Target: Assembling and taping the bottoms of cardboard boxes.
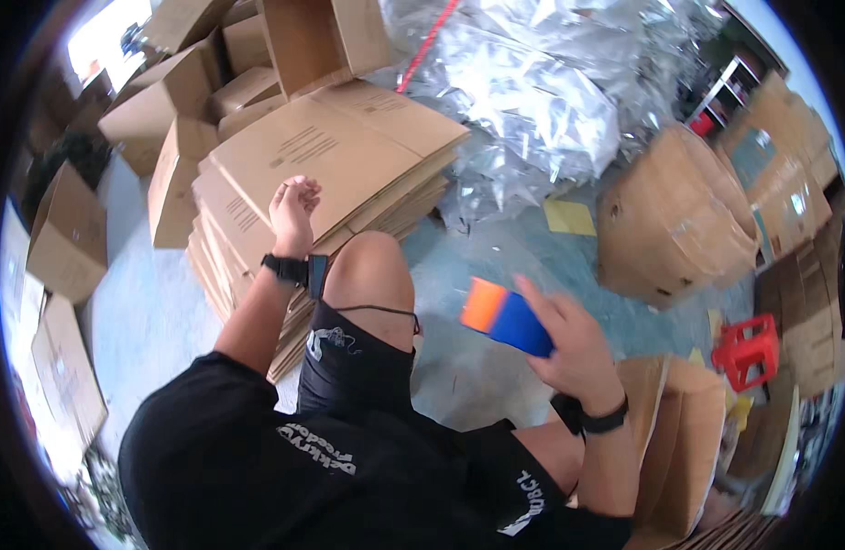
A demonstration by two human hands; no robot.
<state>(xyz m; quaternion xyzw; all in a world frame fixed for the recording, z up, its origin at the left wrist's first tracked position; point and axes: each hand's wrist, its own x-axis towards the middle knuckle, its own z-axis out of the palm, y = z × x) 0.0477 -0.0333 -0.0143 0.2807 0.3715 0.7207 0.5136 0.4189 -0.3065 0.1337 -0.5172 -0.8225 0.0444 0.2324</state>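
My right hand (pixel 569 344) holds a small block (pixel 507 317) that is orange at one end and blue at the other, raised above the floor beside my bare knee (pixel 372 266). My left hand (pixel 292 213) hovers with loosely curled fingers over the top sheet of a tall stack of flattened cardboard boxes (pixel 349 151); whether it touches the sheet I cannot tell. Both wrists wear black bands. I sit in black shorts and a black shirt.
Opened brown cartons (pixel 170 96) crowd the upper left. A heap of crinkled clear plastic film (pixel 542 92) lies beyond the stack. A large round cardboard bundle (pixel 674 220) sits at right, with a red plastic stool (pixel 748 348) and more flat cardboard (pixel 684 440) nearby.
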